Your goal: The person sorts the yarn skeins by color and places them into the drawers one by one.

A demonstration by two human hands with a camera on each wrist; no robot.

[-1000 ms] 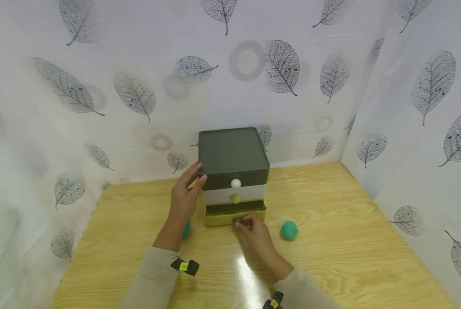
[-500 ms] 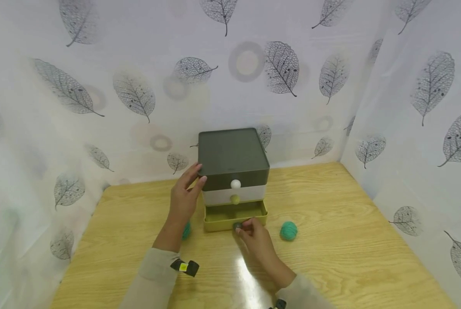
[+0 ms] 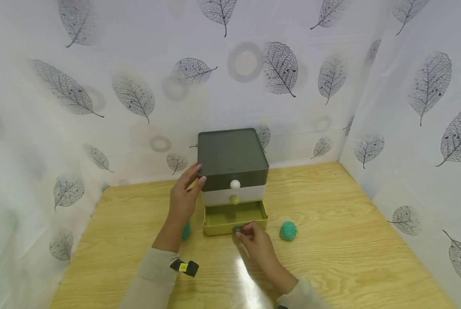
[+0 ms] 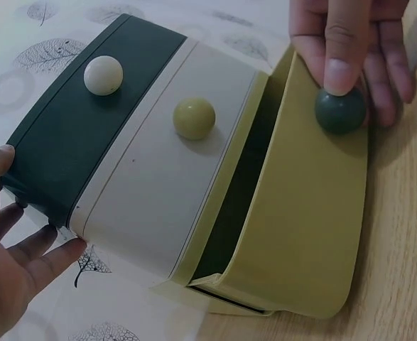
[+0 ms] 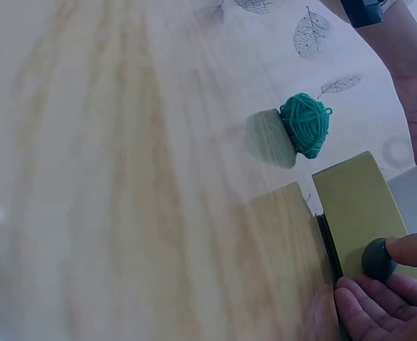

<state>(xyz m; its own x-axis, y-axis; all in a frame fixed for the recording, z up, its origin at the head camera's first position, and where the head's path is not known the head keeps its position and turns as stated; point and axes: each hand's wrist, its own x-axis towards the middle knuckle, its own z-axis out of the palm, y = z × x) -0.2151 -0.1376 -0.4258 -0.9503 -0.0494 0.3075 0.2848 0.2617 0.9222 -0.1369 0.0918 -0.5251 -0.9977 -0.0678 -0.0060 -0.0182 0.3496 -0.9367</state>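
Observation:
A small three-tier drawer box (image 3: 232, 150) stands near the back of the table, with a dark green top tier, a white middle one and an olive-yellow bottom drawer (image 3: 216, 230). That bottom drawer is pulled partway out, and its visible inside is bare. My right hand (image 3: 258, 246) pinches its dark green round knob (image 4: 340, 111) between thumb and fingers. My left hand (image 3: 184, 195) rests against the box's left side, fingertips at the upper tiers, fingers spread. The white knob (image 4: 104, 75) and olive knob (image 4: 194, 118) sit on the two upper fronts.
A green yarn ball (image 3: 288, 231) lies right of the drawer. Another yarn ball (image 5: 306, 126) lies to the left, partly behind my left forearm in the head view. The wooden table (image 3: 354, 240) meets leaf-printed sheeting (image 3: 137, 141) at the back and sides.
The bottom drawer has slid further out toward me, with my right hand drawing back on its knob. My left hand has stayed against the box.

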